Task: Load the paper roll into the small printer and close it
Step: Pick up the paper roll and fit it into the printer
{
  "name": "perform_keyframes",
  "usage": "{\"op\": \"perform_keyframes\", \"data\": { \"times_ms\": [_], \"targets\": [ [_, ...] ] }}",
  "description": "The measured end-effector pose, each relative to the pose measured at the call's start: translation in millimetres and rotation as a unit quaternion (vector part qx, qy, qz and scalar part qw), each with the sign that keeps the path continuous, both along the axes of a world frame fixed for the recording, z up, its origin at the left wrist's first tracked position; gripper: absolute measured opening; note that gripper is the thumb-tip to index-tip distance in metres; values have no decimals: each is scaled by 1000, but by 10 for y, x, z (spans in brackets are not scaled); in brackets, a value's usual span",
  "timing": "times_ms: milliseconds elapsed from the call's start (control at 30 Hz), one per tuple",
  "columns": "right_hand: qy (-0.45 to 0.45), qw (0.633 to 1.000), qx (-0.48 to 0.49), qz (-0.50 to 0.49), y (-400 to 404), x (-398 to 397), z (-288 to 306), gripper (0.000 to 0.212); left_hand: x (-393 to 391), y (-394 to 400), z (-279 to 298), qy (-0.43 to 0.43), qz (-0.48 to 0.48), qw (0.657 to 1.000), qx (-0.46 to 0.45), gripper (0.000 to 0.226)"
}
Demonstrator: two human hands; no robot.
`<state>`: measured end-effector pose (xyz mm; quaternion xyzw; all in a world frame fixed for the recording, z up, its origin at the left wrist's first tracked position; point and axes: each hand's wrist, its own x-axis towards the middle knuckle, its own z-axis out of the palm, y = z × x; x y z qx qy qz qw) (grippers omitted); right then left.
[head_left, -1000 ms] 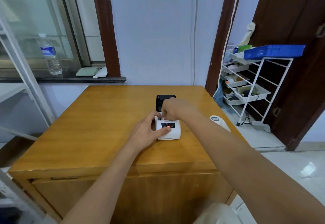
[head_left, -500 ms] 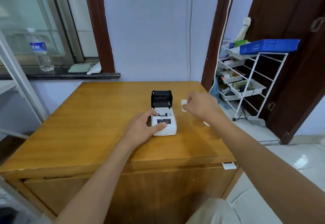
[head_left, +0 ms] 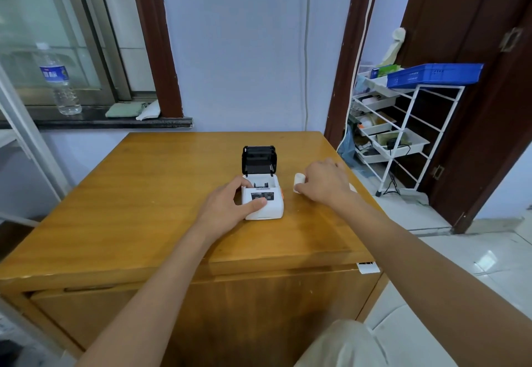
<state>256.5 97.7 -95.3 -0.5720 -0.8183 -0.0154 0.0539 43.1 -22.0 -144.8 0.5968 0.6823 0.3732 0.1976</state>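
Wood-topped and bare but for the job, the surface (head_left: 144, 208) stands against a pale wall, with a window ledge on one side and a wire rack (head_left: 403, 125) by the door on the other. Near its middle sits the printer (head_left: 263, 201), its black lid (head_left: 260, 160) tipped up and back so the paper bay lies open.

Left hand (head_left: 227, 208) wraps the printer from the side, thumb across the front face and fingers behind the near corner; its grip is pressed onto the body, likely to keep the light case from sliding while the roll goes in.

Right hand (head_left: 324, 184) rests just beside the printer, on the surface. Its grip is pinched round the roll (head_left: 298, 182), whose white end shows past the fingertips, facing the printer; the rest is hidden under the hand.

As I judge it, the roll is in hand but not yet loaded. Next it must be lifted across, dropped into the bay, and the lid pushed down.
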Motion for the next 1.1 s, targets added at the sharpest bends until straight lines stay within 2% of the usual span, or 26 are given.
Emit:
{"op": "perform_keyframes", "data": {
  "times_ms": [167, 300, 400, 467, 500, 567, 600, 700, 767, 833, 900, 967, 1000, 1100],
  "targets": [
    [19, 1000, -16, 9, -28, 61, 29, 56, -8, 9, -4, -6, 1, 1000, 4, 53],
    [60, 998, 2, 9, -50, 279, 74, 85, -15, 28, -26, -2, 5, 1000, 4, 56],
    [38, 999, 23, -26, -34, 521, 72, 95, -16, 41, -30, 4, 12, 1000, 2, 61],
    [14, 998, 1, -55, -30, 655, 10, 91, -5, 56, -20, -9, 18, 1000, 8, 64],
    [20, 998, -12, -61, -13, 704, -42, 81, 0, 60, -9, -15, 20, 1000, 10, 65],
    [58, 997, -18, -56, -11, 754, -122, 53, 7, 57, -2, -13, 23, 1000, 10, 64],
    [80, 995, -11, -54, -21, 758, -141, 45, 3, 49, -6, -10, 24, 1000, 9, 63],
    [124, 991, 23, -42, -162, 671, -98, 36, -1, 41, -11, -15, 22, 1000, 14, 58],
    [178, 983, 48, -10, -320, 541, -28, 28, 3, 30, -7, -7, 38, 997, 62, 54],
    [208, 975, 55, 61, -502, 374, 34, 25, -18, -5, -1, -12, 75, 984, 163, 42],
    [218, 964, 37, 146, -690, 202, 61, 37, -48, -81, 15, -78, 80, 965, 238, 33],
    [222, 953, 41, 200, -812, 21, 25, 44, -50, -151, 45, -179, 47, 950, 251, 38],
    [223, 948, 58, 217, -852, -88, -4, 43, -52, -174, 55, -200, 32, 948, 246, 42],
    [223, 933, 133, 251, -917, -448, -176, 39, -61, -193, 46, -200, -5, 957, 210, 44]
  ]
}}
